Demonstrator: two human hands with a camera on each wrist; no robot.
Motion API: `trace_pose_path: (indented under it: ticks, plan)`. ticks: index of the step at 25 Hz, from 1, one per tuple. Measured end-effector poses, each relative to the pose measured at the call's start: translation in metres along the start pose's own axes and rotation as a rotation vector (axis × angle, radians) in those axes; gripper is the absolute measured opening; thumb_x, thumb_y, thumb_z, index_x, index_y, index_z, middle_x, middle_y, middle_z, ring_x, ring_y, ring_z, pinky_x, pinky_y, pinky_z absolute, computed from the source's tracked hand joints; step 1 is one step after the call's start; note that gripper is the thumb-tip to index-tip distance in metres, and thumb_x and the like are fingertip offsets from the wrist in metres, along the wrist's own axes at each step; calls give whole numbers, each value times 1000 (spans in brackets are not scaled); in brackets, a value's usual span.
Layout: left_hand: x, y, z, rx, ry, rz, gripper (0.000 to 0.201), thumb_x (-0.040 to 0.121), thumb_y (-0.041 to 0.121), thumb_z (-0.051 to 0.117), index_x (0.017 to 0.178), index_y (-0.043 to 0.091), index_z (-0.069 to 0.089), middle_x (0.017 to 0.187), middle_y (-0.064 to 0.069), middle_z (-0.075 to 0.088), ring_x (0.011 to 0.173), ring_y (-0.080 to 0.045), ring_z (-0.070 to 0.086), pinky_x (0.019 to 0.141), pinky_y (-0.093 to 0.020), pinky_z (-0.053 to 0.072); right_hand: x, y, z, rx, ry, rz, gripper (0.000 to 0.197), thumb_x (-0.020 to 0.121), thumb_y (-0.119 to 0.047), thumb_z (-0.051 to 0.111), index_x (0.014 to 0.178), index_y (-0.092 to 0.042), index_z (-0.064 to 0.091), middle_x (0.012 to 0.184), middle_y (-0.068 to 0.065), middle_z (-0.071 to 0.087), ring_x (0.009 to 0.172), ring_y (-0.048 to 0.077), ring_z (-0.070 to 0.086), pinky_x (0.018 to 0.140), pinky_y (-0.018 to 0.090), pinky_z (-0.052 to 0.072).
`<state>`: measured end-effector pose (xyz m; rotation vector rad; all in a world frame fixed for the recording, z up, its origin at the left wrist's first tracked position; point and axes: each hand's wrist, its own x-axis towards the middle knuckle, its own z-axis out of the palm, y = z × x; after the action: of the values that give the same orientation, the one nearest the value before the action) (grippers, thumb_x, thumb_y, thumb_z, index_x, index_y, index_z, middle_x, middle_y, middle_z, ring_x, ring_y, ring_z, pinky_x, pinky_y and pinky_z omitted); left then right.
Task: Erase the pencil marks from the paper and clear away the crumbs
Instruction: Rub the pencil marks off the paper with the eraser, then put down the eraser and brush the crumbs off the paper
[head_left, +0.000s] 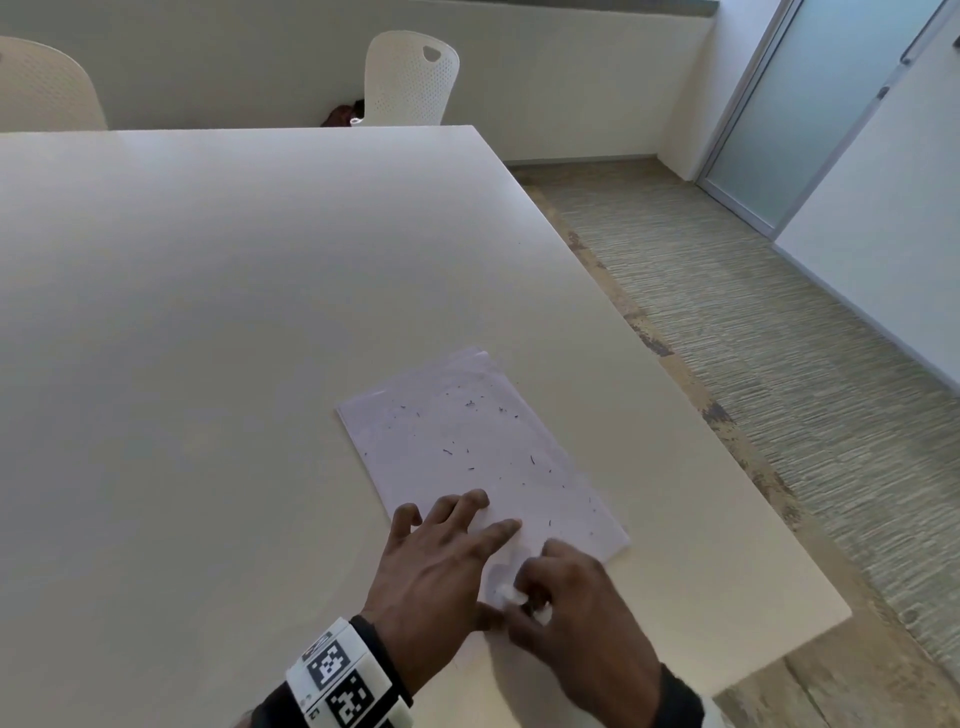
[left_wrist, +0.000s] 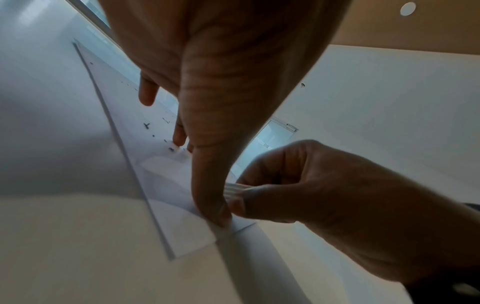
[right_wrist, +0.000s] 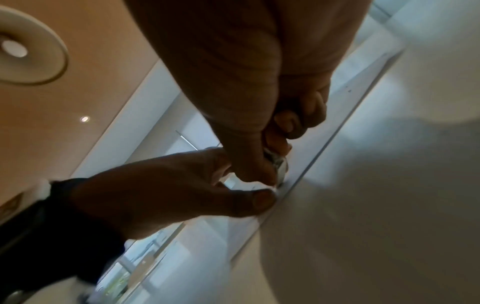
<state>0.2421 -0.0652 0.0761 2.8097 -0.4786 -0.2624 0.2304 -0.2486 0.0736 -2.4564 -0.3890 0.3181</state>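
A white sheet of paper (head_left: 467, 447) lies slanted on the pale table (head_left: 208, 312), near its right edge. Dark eraser crumbs (head_left: 470, 402) are scattered over the sheet. My left hand (head_left: 457, 525) presses the paper's near end with spread, straight fingers. Its thumb (left_wrist: 213, 195) rests at the near corner. Beside it, my right hand (head_left: 550, 587) is curled around a small white eraser (head_left: 511, 595), held down on the paper at that corner. In the wrist views the eraser (left_wrist: 233, 190) (right_wrist: 279, 164) shows between thumb and fingers. I cannot make out any pencil marks under the hands.
Two white perforated chairs (head_left: 410, 78) (head_left: 47, 88) stand behind the table's far edge. The table's right edge (head_left: 649, 374) runs close past the paper, with striped carpet (head_left: 779, 364) beyond. A frosted glass door (head_left: 779, 114) is at the far right.
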Motion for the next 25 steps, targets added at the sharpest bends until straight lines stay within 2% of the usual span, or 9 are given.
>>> trace_pose_path:
  ticks: [1,5,10,13,15,17,19,21,25]
  plan:
    - [0,0,1,-1,-1,3,91,82,64,65,154,46,13,160,11,9,146,-12,11,112,-40,10,2,3,-1,13,-6,8,22,78,-38,72,68,-20,65,74,-9,52,67,5,54,63,21,43]
    - [-1,1,2,-3,-13,-6,92,81,62,68,154,46,14,161,10,10,146,-14,11,112,-41,10,22,52,-41,-62,300,157,20,75,-32,78,65,-18,68,62,-6,52,58,5,54,59,27,44]
    - [-2,1,0,-16,-25,2,90,82,59,68,154,47,14,163,9,10,147,-15,10,114,-43,8,17,61,-49,43,300,121,26,82,-40,75,67,-21,66,60,0,58,57,11,54,58,26,44]
    - [-9,4,-2,-56,14,3,83,88,54,64,155,43,16,165,9,8,149,-13,9,119,-42,4,11,55,-59,234,284,158,26,87,-42,70,81,-17,67,66,5,62,60,13,55,63,41,50]
    - [-14,4,-6,-103,115,6,71,90,50,63,152,39,30,163,13,16,147,-8,17,120,-36,10,8,45,-63,308,281,133,15,89,-34,71,87,-20,68,69,3,67,63,14,64,66,43,56]
    - [-21,3,-14,-173,221,1,40,90,47,66,128,37,60,146,21,43,133,-2,40,112,-26,27,11,36,-73,381,314,90,6,87,-25,75,91,-24,70,72,3,71,65,19,69,67,38,60]
    - [-28,-1,-23,-228,290,-33,12,86,48,70,89,36,70,116,26,60,107,3,53,95,-22,42,27,31,-90,431,347,61,10,83,-19,79,91,-23,74,76,0,74,69,18,72,70,32,60]
    - [-35,-8,-27,-277,289,-81,20,84,55,69,80,36,64,106,30,59,100,7,53,86,-21,45,54,29,-108,464,366,27,14,80,-19,81,93,-24,77,83,-4,77,79,13,73,76,27,58]
    - [-42,-35,-19,-369,190,-179,48,70,85,55,97,46,65,115,36,50,109,13,49,92,-14,39,137,30,-132,523,372,-17,12,80,-24,82,91,-22,79,84,-2,78,80,15,72,78,31,60]
